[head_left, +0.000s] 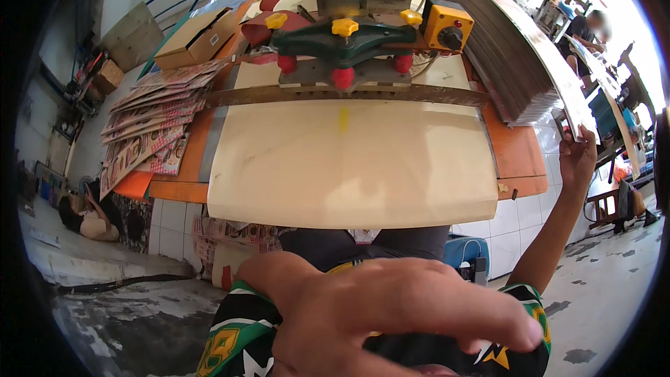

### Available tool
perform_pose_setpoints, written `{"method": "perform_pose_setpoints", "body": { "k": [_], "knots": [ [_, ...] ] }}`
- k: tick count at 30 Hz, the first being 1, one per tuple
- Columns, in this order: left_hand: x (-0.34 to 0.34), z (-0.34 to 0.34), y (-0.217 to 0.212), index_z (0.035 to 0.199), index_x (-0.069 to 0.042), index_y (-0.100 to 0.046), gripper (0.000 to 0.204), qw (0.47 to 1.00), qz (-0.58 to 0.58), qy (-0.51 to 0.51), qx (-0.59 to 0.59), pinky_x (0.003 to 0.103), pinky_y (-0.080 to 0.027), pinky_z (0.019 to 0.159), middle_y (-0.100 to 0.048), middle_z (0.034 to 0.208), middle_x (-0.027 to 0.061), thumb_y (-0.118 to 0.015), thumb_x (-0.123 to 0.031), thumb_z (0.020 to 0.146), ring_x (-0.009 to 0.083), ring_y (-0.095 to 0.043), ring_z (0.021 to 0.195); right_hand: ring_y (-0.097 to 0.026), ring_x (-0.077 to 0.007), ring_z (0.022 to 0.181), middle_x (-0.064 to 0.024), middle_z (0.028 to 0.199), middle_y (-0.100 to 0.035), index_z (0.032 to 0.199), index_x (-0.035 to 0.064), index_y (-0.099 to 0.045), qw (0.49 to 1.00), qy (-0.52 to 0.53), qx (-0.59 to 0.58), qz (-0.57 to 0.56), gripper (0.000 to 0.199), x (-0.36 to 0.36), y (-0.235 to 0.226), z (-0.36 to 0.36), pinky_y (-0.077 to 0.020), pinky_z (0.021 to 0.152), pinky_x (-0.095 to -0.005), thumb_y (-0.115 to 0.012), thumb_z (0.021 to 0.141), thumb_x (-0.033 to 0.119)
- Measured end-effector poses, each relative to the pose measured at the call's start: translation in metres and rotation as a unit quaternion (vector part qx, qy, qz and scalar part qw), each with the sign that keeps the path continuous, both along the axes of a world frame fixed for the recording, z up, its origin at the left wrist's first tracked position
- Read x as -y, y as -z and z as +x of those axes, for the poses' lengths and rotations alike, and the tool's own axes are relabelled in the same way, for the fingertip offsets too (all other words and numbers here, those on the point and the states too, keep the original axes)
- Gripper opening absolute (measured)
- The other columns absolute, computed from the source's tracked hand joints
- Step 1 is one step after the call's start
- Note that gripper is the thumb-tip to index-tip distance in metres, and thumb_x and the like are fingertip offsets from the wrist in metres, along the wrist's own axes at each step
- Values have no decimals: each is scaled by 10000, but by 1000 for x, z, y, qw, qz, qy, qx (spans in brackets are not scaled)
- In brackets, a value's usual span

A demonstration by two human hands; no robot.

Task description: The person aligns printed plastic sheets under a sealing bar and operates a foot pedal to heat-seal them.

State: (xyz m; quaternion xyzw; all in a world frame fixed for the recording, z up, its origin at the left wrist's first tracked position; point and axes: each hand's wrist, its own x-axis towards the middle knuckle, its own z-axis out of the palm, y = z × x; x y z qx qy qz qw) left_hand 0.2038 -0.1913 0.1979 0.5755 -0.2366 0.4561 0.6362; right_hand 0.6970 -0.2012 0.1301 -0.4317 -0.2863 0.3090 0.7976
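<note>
My left hand (pixel 391 314) hovers close to the camera at the bottom, fingers spread and pointing right, holding nothing. My right hand (pixel 578 160) is raised at the right beside the orange table (pixel 520 153). It pinches the near end of a long cardboard sheet (pixel 558 77), which leans on a tall slanted stack of the same sheets (pixel 502 56). In front of me lies a bare cream work board (pixel 349 167). Behind it stands a press machine (pixel 342 35) with a green arm and yellow and red knobs.
A yellow control box (pixel 447 24) sits on the machine's right side. Printed sheets (pixel 150 126) are fanned out at the table's left, behind them a cardboard box (pixel 195 35). A person (pixel 87 220) lies on the floor at left; another (pixel 586 28) sits far right. A blue container (pixel 467 251) stands below.
</note>
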Motion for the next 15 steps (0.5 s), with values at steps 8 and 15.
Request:
{"method": "perform_pose_setpoints", "body": {
  "k": [8, 15],
  "knots": [
    [19, 13, -7, 1444, 44, -475, 1083, 997, -46, 62, 31, 352, -543, 779, -651, 1201, 205, -485, -817, 788, 253, -681, 894, -617, -190, 810, -121, 985, -627, 1125, -5, -603, 999, 10, -32, 11, 251, 16, 21, 5, -473, 588, -259, -665, 923, 131],
    [24, 33, -3, 1452, 37, -465, 1092, 991, -61, 103, 52, 365, -528, 808, -643, 1215, 208, -477, -826, 782, 263, -672, 922, -659, -218, 833, -170, 1046, -708, 1167, -27, -618, 993, -60, -57, 82, 237, 37, 45, -9, -473, 622, -284, -558, 1014, 143]
  ]
}}
